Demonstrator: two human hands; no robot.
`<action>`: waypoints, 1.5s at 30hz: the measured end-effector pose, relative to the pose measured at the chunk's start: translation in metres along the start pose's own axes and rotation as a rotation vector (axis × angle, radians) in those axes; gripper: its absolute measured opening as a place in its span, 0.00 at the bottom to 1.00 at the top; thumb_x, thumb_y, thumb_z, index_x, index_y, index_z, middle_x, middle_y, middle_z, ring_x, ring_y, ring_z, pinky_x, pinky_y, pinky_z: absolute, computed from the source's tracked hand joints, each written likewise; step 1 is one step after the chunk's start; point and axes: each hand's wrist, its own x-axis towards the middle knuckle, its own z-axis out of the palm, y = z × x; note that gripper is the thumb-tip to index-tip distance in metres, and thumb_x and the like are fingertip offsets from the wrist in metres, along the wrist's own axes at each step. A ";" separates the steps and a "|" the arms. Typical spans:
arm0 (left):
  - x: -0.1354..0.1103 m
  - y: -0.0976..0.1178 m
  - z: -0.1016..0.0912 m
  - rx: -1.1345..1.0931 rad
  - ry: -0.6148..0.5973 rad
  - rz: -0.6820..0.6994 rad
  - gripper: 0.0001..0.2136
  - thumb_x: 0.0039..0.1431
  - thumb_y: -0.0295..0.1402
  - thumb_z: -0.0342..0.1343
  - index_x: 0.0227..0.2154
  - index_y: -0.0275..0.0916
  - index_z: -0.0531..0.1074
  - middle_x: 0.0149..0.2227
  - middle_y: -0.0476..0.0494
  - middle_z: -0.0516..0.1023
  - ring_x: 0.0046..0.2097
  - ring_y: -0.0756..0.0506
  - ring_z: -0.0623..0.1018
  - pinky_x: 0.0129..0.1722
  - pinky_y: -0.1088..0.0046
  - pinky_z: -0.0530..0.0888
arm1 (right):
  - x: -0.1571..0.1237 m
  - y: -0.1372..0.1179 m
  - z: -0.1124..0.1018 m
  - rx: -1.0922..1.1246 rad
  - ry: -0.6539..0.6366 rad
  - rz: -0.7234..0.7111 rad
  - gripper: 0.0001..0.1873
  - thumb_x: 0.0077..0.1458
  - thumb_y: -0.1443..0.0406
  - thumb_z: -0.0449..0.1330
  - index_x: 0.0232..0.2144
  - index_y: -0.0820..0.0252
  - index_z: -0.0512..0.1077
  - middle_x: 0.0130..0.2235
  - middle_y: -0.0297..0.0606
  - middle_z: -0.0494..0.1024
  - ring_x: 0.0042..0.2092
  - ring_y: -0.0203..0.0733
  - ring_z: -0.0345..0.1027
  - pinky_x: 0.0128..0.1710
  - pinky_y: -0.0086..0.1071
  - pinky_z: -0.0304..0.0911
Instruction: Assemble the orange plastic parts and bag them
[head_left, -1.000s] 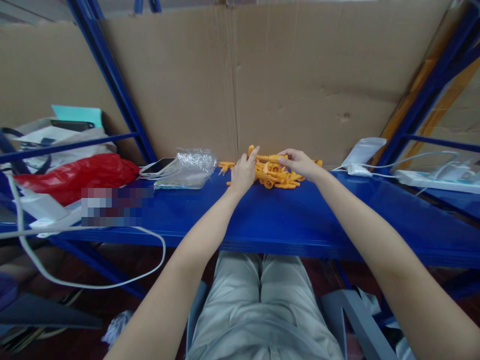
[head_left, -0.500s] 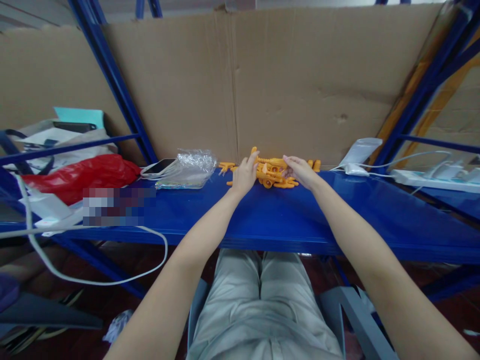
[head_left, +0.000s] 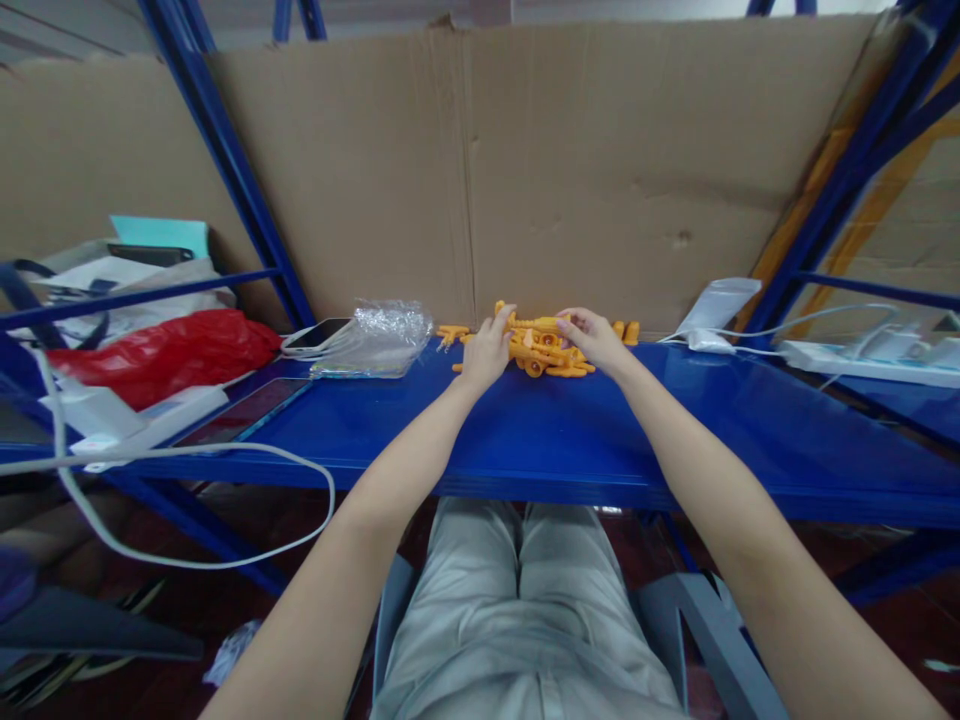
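Note:
A heap of orange plastic toy parts (head_left: pixel 543 350) lies at the back of the blue shelf (head_left: pixel 570 430), against the cardboard wall. My left hand (head_left: pixel 486 352) rests on the left end of the heap, fingers curled round an orange piece. My right hand (head_left: pixel 595 341) grips the right end of a long orange piece on top of the heap. More loose orange bits (head_left: pixel 452 332) lie to the left, and a few orange pegs (head_left: pixel 626 330) stand behind my right hand.
A crumpled clear plastic bag (head_left: pixel 379 338) and a phone (head_left: pixel 320 332) lie left of the heap. A red bag (head_left: pixel 161 354), white boxes and a white cable (head_left: pixel 180 470) crowd the left side. A white pouch (head_left: pixel 720 303) and a power strip (head_left: pixel 870 358) sit at the right.
My right hand drew in slightly toward the heap and now grips the top orange piece closer to its middle. The left hand stayed at the heap's left end, its fingers shifting a little.

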 end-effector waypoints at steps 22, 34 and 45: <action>-0.001 0.016 -0.009 0.195 -0.128 -0.048 0.22 0.66 0.27 0.46 0.62 0.44 0.63 0.57 0.37 0.75 0.54 0.40 0.76 0.50 0.65 0.74 | 0.000 0.012 0.000 -0.027 -0.039 0.034 0.21 0.58 0.45 0.60 0.34 0.54 0.62 0.25 0.30 0.66 0.25 0.36 0.61 0.26 0.31 0.62; 0.003 0.007 0.000 0.005 -0.181 -0.070 0.20 0.63 0.28 0.51 0.58 0.42 0.65 0.45 0.41 0.79 0.45 0.42 0.80 0.49 0.65 0.73 | 0.001 0.015 -0.013 -0.434 -0.016 -0.168 0.16 0.62 0.54 0.53 0.45 0.58 0.64 0.32 0.36 0.71 0.33 0.42 0.66 0.38 0.37 0.64; 0.001 -0.003 0.002 -0.017 -0.210 -0.066 0.17 0.61 0.28 0.54 0.54 0.40 0.68 0.43 0.45 0.79 0.38 0.46 0.78 0.45 0.69 0.73 | -0.004 0.012 -0.008 -0.426 -0.018 -0.161 0.18 0.59 0.51 0.58 0.44 0.56 0.67 0.30 0.34 0.71 0.31 0.41 0.66 0.34 0.34 0.63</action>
